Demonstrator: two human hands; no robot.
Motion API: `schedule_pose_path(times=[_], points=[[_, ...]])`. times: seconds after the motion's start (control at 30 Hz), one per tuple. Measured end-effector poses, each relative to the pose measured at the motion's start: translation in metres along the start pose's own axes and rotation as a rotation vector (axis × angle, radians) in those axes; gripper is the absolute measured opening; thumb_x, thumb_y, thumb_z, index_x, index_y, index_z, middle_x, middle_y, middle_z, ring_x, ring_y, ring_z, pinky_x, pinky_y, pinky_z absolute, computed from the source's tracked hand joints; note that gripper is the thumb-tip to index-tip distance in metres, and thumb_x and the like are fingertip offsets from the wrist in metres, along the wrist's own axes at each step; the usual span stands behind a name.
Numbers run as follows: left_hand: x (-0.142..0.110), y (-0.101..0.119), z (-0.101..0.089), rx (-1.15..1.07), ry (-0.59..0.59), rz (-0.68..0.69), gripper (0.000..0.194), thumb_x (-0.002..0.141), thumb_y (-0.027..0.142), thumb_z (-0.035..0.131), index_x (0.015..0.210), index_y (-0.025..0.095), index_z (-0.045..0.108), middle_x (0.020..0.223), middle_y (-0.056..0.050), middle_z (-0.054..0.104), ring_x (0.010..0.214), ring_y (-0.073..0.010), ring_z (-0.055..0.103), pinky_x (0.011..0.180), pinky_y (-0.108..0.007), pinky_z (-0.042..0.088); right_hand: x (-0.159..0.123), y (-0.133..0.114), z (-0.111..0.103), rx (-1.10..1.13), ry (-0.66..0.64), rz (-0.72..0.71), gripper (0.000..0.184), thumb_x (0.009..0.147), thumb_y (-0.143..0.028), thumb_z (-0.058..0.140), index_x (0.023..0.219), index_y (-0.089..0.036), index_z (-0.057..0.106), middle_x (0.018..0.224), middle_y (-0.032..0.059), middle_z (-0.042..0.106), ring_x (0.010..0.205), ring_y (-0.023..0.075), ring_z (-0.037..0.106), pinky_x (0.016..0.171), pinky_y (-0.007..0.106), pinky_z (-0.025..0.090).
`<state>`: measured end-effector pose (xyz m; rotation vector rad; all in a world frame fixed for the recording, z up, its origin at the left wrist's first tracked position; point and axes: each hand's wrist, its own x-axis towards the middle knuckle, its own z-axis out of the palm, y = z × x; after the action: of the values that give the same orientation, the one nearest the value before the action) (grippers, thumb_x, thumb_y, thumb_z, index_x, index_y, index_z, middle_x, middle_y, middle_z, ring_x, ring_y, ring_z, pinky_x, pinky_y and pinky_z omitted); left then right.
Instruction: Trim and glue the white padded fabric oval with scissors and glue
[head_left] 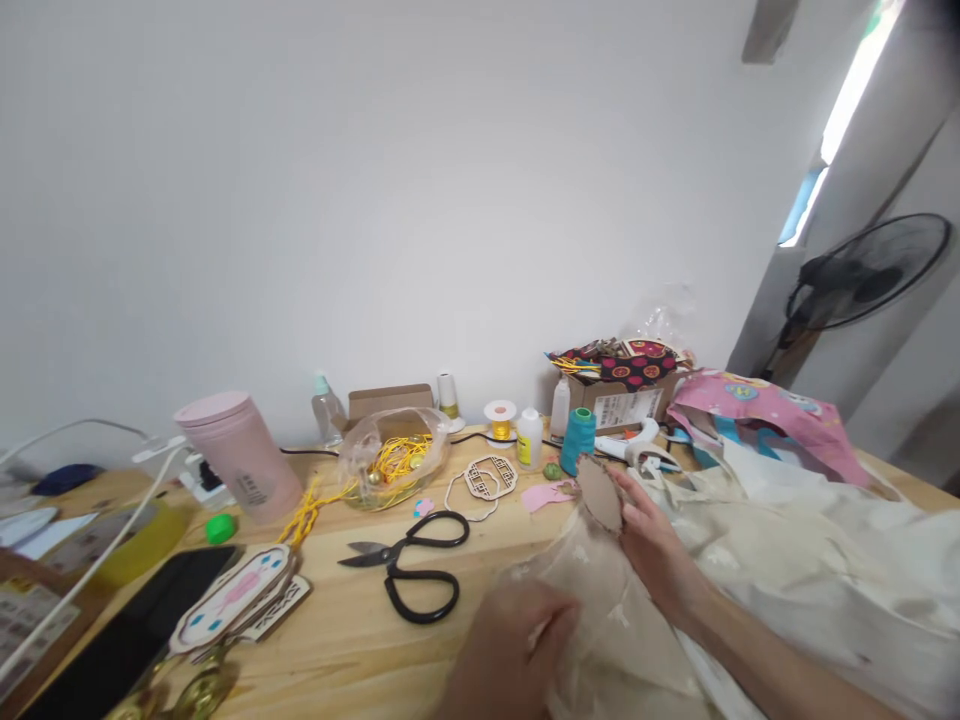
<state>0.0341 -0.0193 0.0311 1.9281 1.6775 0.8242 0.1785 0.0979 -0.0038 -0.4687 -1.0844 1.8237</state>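
My right hand [651, 535] grips an oval cardboard piece [601, 493] with a ragged, frayed-looking rim. Sheer off-white fabric [619, 615] with a pale pattern hangs below the piece toward me. Lower and to the left, my left hand [517, 640] is closed beside the fabric's left edge, its fingers curled and blurred; what they pinch, if anything, cannot be made out. Black-handled scissors [420, 565] lie on the table left of my hands, blades slightly apart. Just beyond the cardboard stands a teal thread cone [580, 440], near a pink cut-out scrap [545, 496].
White cloth [825, 560] heaps across the right side. Behind stand a glue bottle [529, 440], a thread spool [500, 420] and a full box [626, 395]. A fretwork wooden piece [491, 478] lies mid-table. Leftward are a pink tumbler [244, 455], a phone [142, 630] and decorated plaques [232, 600].
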Motion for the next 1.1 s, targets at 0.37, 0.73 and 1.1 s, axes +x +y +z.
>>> schedule_pose_path(times=[0.37,0.73,1.1], points=[[0.018,-0.02,0.019,0.335,-0.157,-0.025,0.071,0.069,0.065,0.037,0.129,0.026,0.034,0.141,-0.014,0.022,0.128,-0.0294,0.014,0.101,-0.054,0.008,-0.01,-0.002,-0.001,0.005,0.097,0.044,0.045,0.073,-0.035,0.06,0.114,-0.028,0.043,0.113,0.0049,0.058,0.101,0.0239,0.054,0.088,0.041,0.038],[0.006,-0.019,0.025,0.399,-0.104,-0.104,0.081,0.062,0.069,0.043,0.125,0.017,0.042,0.133,-0.02,0.036,0.122,-0.0362,0.028,0.099,-0.054,0.016,-0.014,0.001,-0.007,0.004,0.188,0.023,0.045,0.071,-0.036,0.062,0.112,-0.028,0.045,0.107,0.0043,0.061,0.099,0.0252,0.055,0.089,0.045,0.036],[0.009,-0.023,0.017,0.349,-0.116,-0.179,0.093,0.047,0.08,0.04,0.128,0.034,0.033,0.142,-0.016,0.018,0.127,-0.0373,0.006,0.094,-0.063,-0.004,-0.011,-0.015,0.032,0.186,0.127,0.02,0.038,0.072,-0.038,0.058,0.109,-0.028,0.053,0.114,0.0028,0.058,0.11,0.0235,0.048,0.09,0.04,0.038]])
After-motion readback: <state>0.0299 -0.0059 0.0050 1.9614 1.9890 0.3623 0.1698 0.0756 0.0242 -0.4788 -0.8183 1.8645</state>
